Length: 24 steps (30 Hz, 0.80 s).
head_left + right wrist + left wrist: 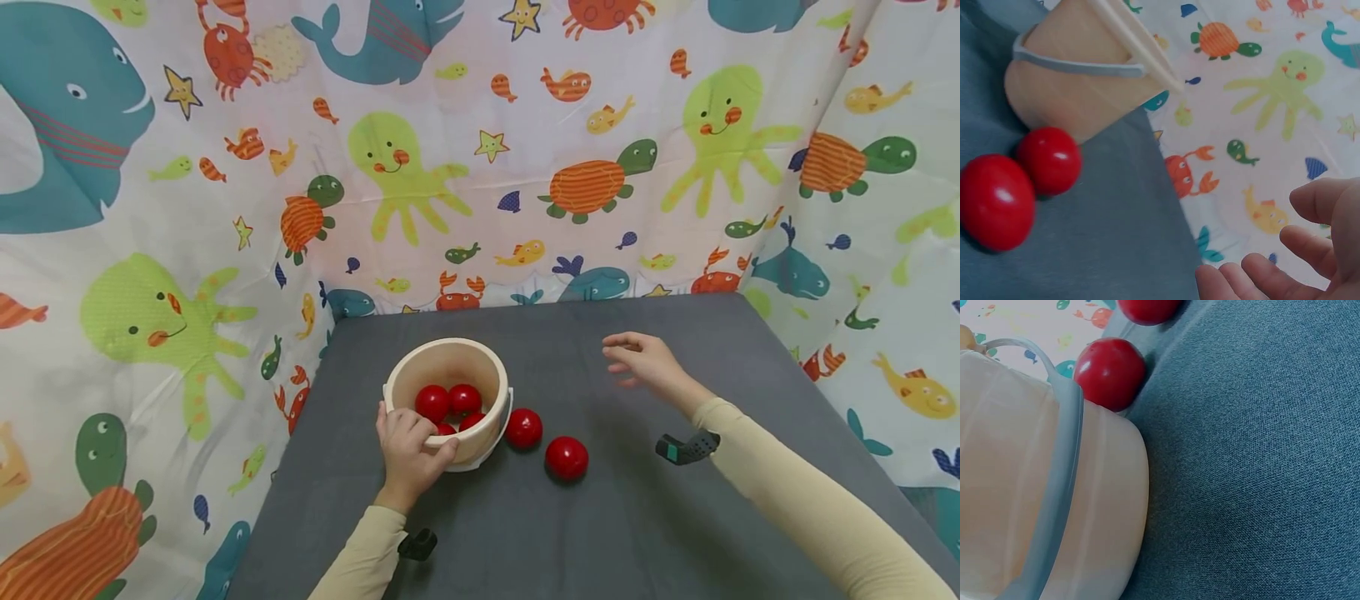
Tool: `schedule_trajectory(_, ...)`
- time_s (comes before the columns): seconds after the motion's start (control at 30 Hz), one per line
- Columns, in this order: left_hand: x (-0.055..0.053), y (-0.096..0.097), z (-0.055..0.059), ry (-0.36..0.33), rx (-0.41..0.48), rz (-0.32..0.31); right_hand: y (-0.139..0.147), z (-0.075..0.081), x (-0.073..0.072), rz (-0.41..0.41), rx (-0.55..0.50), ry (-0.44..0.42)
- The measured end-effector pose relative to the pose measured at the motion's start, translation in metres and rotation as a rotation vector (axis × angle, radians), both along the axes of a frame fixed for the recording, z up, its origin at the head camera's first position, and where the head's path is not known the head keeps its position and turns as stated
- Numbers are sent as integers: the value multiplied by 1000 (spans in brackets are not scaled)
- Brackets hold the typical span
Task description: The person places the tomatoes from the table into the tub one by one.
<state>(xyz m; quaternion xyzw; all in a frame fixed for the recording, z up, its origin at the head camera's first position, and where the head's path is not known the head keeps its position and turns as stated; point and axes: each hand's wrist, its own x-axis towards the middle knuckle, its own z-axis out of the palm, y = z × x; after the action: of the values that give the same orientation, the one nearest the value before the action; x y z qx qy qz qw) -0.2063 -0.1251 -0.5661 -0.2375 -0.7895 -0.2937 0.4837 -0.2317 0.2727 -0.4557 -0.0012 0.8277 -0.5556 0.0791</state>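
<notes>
A cream bucket with a pale handle stands on the dark cloth, with several shiny red balls inside. My left hand grips its near rim, fingers at the top edge and thumb along the outside. Just right of the bucket lies one red ball, and a second red ball sits nearer me; the right wrist view shows this pair close beside the bucket. My right hand hovers to the right of them with loosely bent fingers, holding nothing.
A dark grey cloth covers the table. Curtains printed with sea animals hang behind the table and along its left and right sides. Both wrists wear dark bands.
</notes>
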Motion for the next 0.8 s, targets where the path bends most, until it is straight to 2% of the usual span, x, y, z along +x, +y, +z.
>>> schedule_trajectory(0.47,0,0,2,-20,-15,-11,-5,-75,35,-5,-143,-144)
schedule_trajectory(0.6,-1,-1,2,-28,-20,-3,-14,-91,44,-9,-175,-172)
schedule_trajectory(0.8,-2,-2,3,-34,-18,4,-29,-108,50,-33,-192,-225)
